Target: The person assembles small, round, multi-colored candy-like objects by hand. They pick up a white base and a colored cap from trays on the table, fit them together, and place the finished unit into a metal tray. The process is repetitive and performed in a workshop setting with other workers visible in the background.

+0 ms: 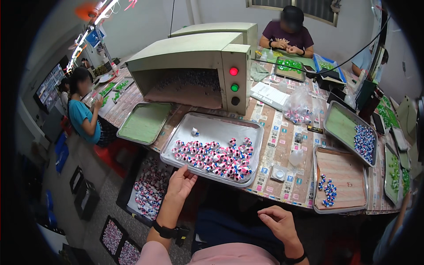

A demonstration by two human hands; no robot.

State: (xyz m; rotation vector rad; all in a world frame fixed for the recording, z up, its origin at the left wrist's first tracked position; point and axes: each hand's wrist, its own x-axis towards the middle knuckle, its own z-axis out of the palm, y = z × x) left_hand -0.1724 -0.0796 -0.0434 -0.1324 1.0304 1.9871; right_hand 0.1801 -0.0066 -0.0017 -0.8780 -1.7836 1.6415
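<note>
In front of me a metal tray (pixel 212 121) rests on the table, its near edge overhanging the front. Many small round pink, white and blue painted pieces (pixel 216 157) are gathered in its near half, and one lies alone farther back. My left hand (pixel 181 183) is at the tray's near left edge, fingers stretched out, fingertips at the rim. My right hand (pixel 279 224) is in the air before my lap, away from the tray. Its fingers are curled, with thumb and fingertips close together; I cannot make out anything between them.
Behind the tray stands a beige oven-like machine (pixel 185 51) with a wide opening and lit red and green lamps. A green-lined tray (pixel 145 123) lies left. Trays with blue pieces (pixel 327 192) lie right. A black crate (pixel 128 201) stands below left. Other people (pixel 289 33) sit around.
</note>
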